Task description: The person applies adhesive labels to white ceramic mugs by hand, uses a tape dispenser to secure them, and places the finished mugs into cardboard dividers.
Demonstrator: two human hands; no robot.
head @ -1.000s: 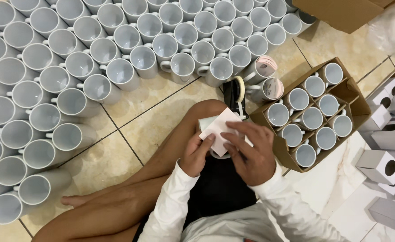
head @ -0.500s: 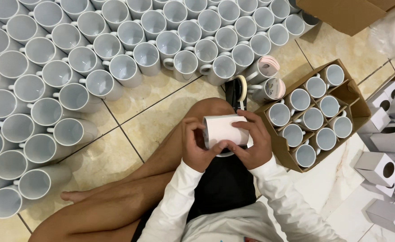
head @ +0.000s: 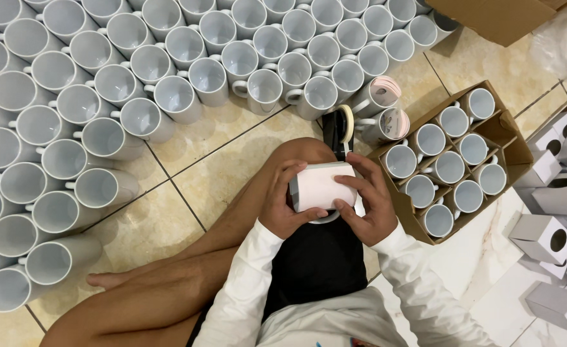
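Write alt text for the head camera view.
Seated on a tiled floor, a person's left hand and right hand hold a white mug on its side. Rows of white mugs lie ahead; a cardboard box holds more.

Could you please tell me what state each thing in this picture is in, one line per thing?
Left hand: gripping the wrapped mug.
Right hand: gripping the same mug.
Wrapped mug: on its side, covered in pale paper.
Cardboard box: open, mugs upright in its dividers.
Floor mugs: upright, empty, packed close.
Tape dispenser: standing by the knee.
Small white boxes: folded up, piled.
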